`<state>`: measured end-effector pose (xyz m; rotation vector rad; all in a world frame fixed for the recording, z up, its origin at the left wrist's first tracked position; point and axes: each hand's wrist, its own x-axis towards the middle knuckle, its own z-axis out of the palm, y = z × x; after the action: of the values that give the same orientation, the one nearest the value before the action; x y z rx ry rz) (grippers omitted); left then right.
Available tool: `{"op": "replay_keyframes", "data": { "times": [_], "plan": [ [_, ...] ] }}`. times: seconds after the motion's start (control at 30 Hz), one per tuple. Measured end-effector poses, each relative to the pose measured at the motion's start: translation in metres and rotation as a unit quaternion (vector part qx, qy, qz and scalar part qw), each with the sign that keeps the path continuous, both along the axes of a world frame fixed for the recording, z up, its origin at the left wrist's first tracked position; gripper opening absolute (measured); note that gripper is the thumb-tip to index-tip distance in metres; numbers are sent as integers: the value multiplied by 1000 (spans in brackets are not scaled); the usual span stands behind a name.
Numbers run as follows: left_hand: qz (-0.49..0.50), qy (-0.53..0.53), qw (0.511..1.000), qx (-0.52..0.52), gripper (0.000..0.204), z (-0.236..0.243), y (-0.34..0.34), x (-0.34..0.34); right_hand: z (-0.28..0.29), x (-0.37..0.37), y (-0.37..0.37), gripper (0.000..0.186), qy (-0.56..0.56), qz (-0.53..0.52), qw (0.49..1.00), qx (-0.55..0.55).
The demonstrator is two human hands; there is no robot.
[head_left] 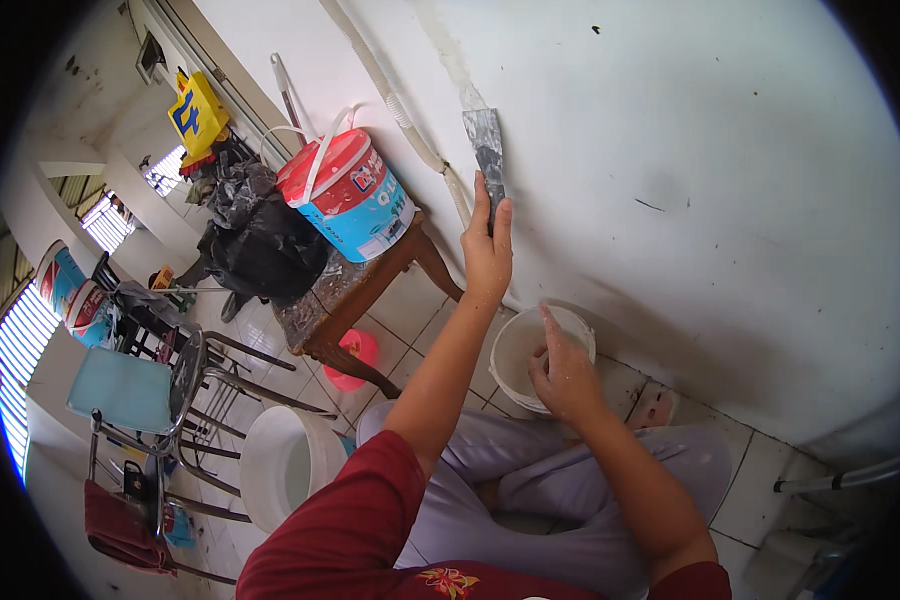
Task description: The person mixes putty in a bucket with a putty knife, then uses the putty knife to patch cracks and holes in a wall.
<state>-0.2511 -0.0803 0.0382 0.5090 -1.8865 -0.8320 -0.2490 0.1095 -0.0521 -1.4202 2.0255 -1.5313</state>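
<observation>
My left hand (487, 255) is raised to the white wall (690, 130) and grips the handle of a putty knife (485, 137). Its flat, smeared blade lies against the wall at the lower end of a greyish strip of filler (454, 68). Lower down, my right hand (570, 382) is over a white bucket (507, 375) on the floor. The index finger there is stretched out, with the thumb apart from it, and nothing shows in the hand. White specks dot its fingers. What lies deep in the bucket is partly hidden by that hand.
To my left, a wooden table (358, 300) bears a red-and-blue paint pail (342, 205) and a black plastic bag (265, 245). A pink basin (362, 348) sits beneath. Nearer are a white tub (260, 455) and metal chairs (120, 385). A pipe (365, 55) runs along the wall.
</observation>
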Motion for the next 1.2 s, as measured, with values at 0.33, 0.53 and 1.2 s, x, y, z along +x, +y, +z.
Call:
{"op": "replay_keyframes", "data": {
  "times": [0.33,0.53,1.2],
  "plan": [
    [14,40,997,-64,63,-26,-13,-13,2,0,2,85,34,5,999,2],
    [8,33,998,-43,62,-40,-16,-16,0,-1,2,83,58,13,998,2],
    [-6,45,999,-30,63,-69,-29,-17,-15,0,-3,87,135,38,990,-5]
  ]
}}
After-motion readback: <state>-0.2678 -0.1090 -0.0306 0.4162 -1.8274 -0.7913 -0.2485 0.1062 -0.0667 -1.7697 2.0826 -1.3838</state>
